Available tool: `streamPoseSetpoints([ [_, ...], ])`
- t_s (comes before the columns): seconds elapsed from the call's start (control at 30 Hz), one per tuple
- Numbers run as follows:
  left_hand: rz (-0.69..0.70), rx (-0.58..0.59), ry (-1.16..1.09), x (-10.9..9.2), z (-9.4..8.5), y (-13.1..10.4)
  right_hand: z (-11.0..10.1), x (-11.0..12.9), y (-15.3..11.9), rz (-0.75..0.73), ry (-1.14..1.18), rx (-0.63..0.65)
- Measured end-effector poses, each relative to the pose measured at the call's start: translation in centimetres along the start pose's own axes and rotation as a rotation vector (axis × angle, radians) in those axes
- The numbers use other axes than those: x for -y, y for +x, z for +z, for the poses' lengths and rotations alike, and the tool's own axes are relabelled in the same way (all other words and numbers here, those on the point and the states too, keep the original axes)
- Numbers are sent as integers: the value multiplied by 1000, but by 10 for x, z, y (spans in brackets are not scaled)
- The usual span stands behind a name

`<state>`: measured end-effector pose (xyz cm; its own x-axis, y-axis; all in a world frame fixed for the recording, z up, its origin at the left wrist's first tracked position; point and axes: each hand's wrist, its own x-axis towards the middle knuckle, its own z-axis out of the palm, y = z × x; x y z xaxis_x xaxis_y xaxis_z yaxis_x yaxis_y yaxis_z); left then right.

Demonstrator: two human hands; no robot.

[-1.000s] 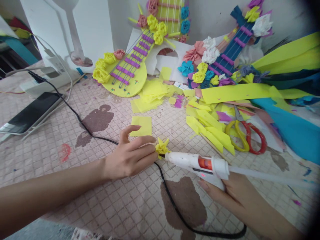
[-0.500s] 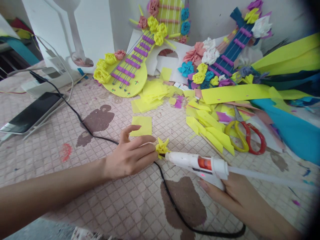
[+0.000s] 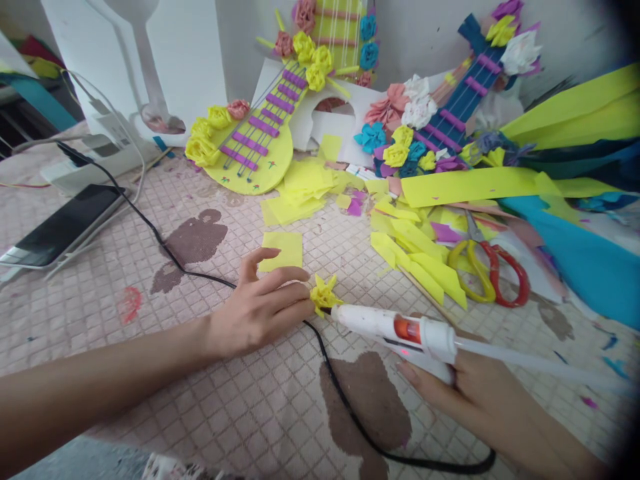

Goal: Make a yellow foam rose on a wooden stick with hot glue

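Observation:
My left hand (image 3: 265, 303) rests low over the cloth with its fingers bent, its tips at the left side of a small yellow paper flower (image 3: 325, 291). The grip itself is partly hidden behind the fingers. In my right hand (image 3: 475, 393) is a white hot glue gun (image 3: 370, 324), its dark nozzle at the flower's lower edge. A clear glue stick (image 3: 520, 358) sticks out of the gun's back. Just beyond my left index finger lies a yellow paper square (image 3: 287, 248).
Red and yellow scissors (image 3: 510, 283) lie right of folded yellow paper pieces (image 3: 425, 257). Decorated paper guitars (image 3: 275, 157) stand along the wall. At left are a phone (image 3: 65, 223) and a power strip (image 3: 70, 172); a black cord (image 3: 345, 403) runs across the patterned cloth.
Almost nothing differs. The view has shifted very slightly, and the glue gun's nozzle stays at the yellow paper flower.

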<state>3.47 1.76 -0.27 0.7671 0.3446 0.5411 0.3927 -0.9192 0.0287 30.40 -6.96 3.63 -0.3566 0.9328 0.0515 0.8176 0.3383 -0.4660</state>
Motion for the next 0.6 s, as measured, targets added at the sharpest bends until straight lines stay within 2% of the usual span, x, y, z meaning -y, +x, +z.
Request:
streamPoseSetpoints([
  [0.3, -270, 85, -266, -3, 5, 6, 0, -3, -1, 13, 32, 4],
  [0.6, -434, 148, -443, -3, 2, 13, -1, -6, -1, 25, 69, 14],
])
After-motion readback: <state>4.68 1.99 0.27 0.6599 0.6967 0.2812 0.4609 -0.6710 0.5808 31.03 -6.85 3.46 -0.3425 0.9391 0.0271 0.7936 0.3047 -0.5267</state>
